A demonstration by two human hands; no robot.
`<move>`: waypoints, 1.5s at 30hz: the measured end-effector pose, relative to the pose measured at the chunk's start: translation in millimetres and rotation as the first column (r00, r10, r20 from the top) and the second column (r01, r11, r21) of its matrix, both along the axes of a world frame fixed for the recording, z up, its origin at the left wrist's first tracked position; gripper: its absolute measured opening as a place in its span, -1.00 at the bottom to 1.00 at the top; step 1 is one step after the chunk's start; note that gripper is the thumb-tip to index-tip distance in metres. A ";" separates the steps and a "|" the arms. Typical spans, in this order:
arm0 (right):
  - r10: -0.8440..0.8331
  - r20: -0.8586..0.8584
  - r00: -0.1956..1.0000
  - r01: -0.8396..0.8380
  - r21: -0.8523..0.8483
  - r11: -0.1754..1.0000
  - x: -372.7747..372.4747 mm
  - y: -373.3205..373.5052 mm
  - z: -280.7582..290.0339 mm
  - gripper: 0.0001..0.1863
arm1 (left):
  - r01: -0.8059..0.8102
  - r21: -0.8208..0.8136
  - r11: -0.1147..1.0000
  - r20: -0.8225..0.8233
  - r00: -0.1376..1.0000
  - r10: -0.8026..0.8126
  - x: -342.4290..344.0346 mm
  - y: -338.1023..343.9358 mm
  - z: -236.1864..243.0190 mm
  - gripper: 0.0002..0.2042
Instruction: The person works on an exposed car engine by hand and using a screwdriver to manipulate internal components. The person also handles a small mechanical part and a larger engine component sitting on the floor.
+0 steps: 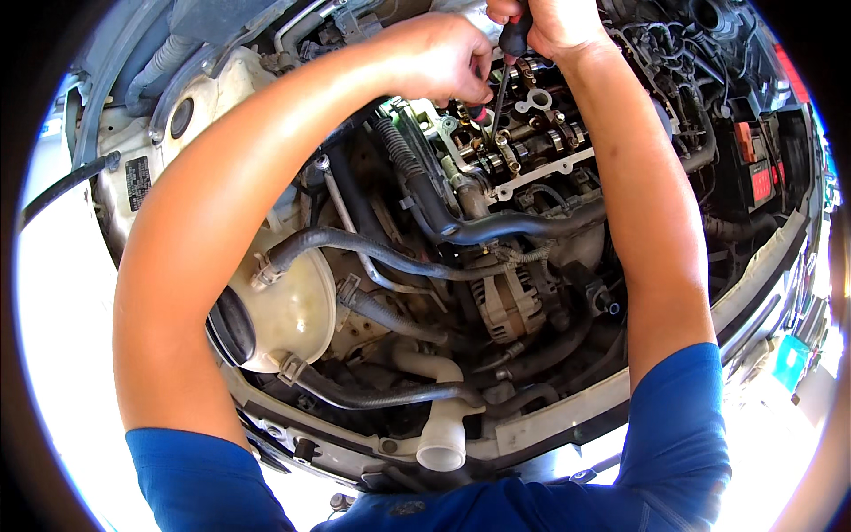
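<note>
We look down into a car's engine bay, our bare arms reaching from blue sleeves to the engine [536, 133], which sits ahead of us, right of centre. Our right hand [563, 27], partly cut off by the picture's top edge, wraps around the dark handle of a screwdriver [514, 37]; its thin shaft slants down into the engine. Our left hand [450, 62], over the engine's left end, is curled narrow, seemingly around a red-and-black tool [479, 113] that our fingers mostly hide.

As for progress, the engine's top is already uncovered, its metal rods and lobes bare. We judge the work inside to be under way; we cannot tell how much remains. A white tank [297, 310], left of the engine and nearer us, has hoses [381, 253] attached, while a wide pale pipe [441, 443], nearer us than the engine, shows an open end.

Well left of the engine is a dark label [138, 182], its pale print too small to read. We can make out no brand.
</note>
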State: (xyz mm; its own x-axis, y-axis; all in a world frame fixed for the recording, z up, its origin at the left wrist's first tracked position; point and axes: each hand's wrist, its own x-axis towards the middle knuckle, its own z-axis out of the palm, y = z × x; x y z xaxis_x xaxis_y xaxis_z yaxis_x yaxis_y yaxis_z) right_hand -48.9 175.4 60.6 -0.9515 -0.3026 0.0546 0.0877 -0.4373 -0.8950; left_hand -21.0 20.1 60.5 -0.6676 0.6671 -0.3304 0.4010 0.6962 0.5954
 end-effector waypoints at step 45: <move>-0.084 -0.056 0.995 0.088 0.085 0.992 5.5 -23.0 3.2 -0.88 | -0.203 0.097 0.974 0.023 0.979 0.202 14.6 -16.2 -12.1 -0.75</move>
